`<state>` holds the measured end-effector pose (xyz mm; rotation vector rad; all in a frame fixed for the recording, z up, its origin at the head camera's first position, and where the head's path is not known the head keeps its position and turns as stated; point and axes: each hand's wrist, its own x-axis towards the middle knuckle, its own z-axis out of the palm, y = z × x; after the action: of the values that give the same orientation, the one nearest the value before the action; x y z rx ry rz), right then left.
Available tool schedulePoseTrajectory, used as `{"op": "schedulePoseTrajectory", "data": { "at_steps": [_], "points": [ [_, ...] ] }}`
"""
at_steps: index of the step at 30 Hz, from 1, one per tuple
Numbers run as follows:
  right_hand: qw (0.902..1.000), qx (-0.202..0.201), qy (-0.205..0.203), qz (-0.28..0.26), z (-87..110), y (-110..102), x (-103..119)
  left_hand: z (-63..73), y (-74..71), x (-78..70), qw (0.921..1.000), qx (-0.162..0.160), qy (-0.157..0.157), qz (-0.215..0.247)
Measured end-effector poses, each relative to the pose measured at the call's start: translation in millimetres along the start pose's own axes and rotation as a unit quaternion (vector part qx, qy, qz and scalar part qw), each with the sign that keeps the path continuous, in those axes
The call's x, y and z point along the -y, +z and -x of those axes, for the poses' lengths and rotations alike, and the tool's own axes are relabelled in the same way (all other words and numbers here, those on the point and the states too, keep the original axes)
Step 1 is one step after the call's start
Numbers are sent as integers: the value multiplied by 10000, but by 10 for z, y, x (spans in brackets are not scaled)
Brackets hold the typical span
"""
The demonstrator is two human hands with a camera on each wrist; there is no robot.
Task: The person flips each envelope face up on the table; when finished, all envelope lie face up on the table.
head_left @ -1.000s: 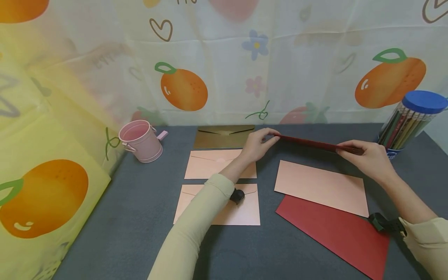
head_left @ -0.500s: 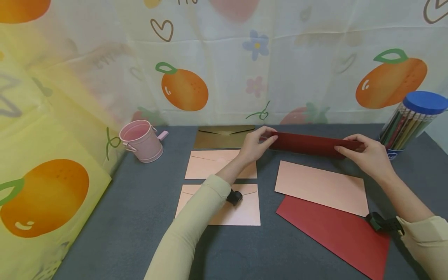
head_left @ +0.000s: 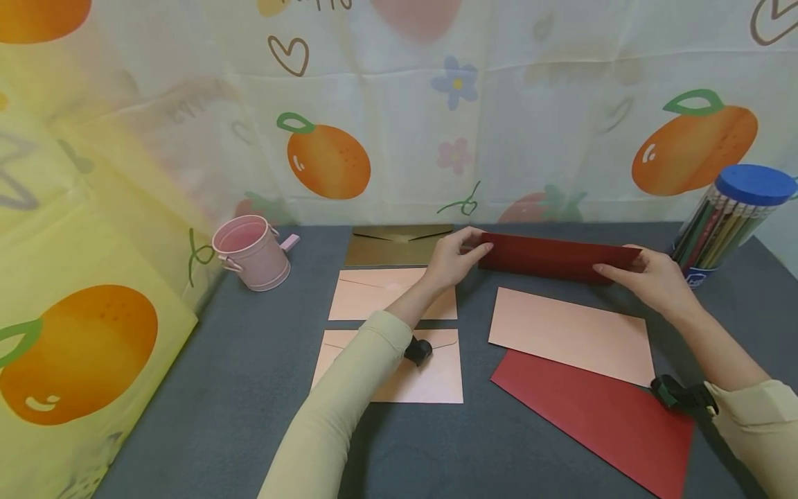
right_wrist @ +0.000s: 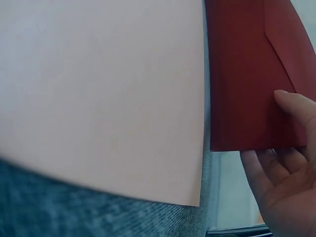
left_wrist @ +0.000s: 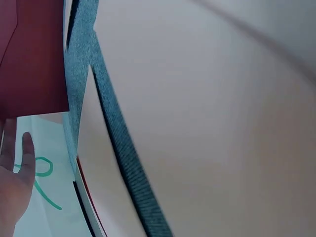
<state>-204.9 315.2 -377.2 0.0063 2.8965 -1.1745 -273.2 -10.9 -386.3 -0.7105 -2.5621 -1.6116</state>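
Observation:
Both hands hold a dark red envelope [head_left: 542,258] above the back of the table, one at each end, its broad face tilted toward me. My left hand [head_left: 456,262] pinches the left end, thumb in front. At the right end, my right hand [head_left: 657,281] pinches with the thumb on the face; the right wrist view shows that thumb by the flap edge and the fingers behind the envelope [right_wrist: 247,89]. Nearer me lies a plain pink envelope [head_left: 570,336], overlapping a larger red envelope [head_left: 605,423].
Left of centre, a gold envelope [head_left: 399,251] and two pale pink envelopes, an upper one [head_left: 361,298] and a lower one [head_left: 444,381], lie in a column beneath the left arm. A pink bucket [head_left: 252,253] stands far left. A blue-lidded pencil jar [head_left: 726,222] stands beside the right hand.
The dark red envelope was almost edge-on and has tipped up, so its broad face shows. Both hands turned with it and moved only slightly. The other envelopes stayed put.

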Motion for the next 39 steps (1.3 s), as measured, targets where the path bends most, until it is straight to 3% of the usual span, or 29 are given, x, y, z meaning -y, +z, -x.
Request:
{"op": "schedulePoseTrajectory", "data": {
  "at_steps": [6, 22, 29, 39],
  "points": [
    [9998, 152, 69, -143, -14, 15, -35, -7, -20, 18, 9990, 186, -401, -104],
    [9975, 600, -125, 359, -51, 11, -128, 14, -25, 93, 9923, 652, -694, -792],
    [9973, 582, 30, 445, -95, 2, -104, 18, -19, 85, 9938, 428, -732, -717],
    [9962, 809, 329, -41, -174, 41, -25, 42, -32, 120, 9922, -33, -1241, 63]
  ]
}}
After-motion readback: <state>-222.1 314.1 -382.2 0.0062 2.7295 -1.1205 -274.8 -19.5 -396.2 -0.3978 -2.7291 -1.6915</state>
